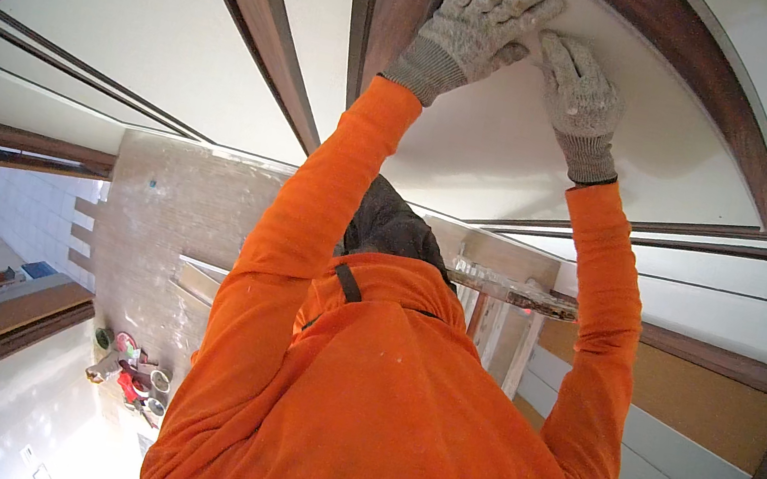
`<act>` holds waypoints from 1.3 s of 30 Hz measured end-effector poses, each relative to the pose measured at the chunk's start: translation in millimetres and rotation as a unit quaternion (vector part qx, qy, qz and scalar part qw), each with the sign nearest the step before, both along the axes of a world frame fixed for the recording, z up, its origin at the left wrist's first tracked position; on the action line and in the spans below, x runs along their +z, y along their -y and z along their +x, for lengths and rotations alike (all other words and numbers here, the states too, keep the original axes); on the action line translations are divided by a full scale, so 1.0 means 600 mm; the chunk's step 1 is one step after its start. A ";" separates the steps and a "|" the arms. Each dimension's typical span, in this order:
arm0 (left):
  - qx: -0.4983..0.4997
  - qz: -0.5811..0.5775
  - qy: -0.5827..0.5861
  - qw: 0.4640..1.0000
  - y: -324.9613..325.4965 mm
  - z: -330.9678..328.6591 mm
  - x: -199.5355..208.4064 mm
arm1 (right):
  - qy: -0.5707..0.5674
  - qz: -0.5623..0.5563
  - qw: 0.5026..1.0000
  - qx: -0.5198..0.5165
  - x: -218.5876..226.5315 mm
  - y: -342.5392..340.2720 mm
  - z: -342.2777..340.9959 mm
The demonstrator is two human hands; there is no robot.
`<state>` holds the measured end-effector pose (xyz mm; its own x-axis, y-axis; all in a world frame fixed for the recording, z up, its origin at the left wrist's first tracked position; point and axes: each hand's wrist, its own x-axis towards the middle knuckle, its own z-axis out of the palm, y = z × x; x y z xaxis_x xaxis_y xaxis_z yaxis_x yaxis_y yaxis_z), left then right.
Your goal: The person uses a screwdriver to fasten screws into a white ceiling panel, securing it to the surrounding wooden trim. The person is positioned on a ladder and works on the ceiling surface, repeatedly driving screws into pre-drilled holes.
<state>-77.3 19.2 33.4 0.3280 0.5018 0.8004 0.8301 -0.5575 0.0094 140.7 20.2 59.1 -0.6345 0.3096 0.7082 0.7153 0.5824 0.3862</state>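
Observation:
Both my hands wear grey knit work gloves with pale smudges. Toward the top, my left hand (485,28) lies with spread fingers against a white panel (481,144), beside its dark brown wood trim (408,0). Close to its right, my right hand (583,92) is at the same panel with its fingers bent together and pointing up and left. Whatever those fingers hold, if anything, is hidden. A curved-looking brown trim strip (732,95) borders the panel on the right.
More white panels (138,6) with brown trim stand on the left. A dusty wood floor (161,233) carries a cluster of tubs and tools (139,379) at lower left. Near my right arm is a paint-spattered plank (517,290). A brown-framed, tan-and-white striped panel (673,450) stands at right.

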 end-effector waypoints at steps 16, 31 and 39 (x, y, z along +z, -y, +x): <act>0.060 0.011 -0.060 0.996 -0.001 0.009 -0.012 | 0.255 -0.110 0.947 -0.162 0.081 0.023 -0.040; -0.010 -0.028 0.011 1.000 -0.010 0.006 -0.016 | -0.341 -0.519 0.781 -0.065 -0.019 0.059 -0.006; 0.004 -0.029 0.000 1.000 -0.002 0.002 -0.013 | -0.338 -0.411 0.844 -0.059 -0.055 0.052 -0.033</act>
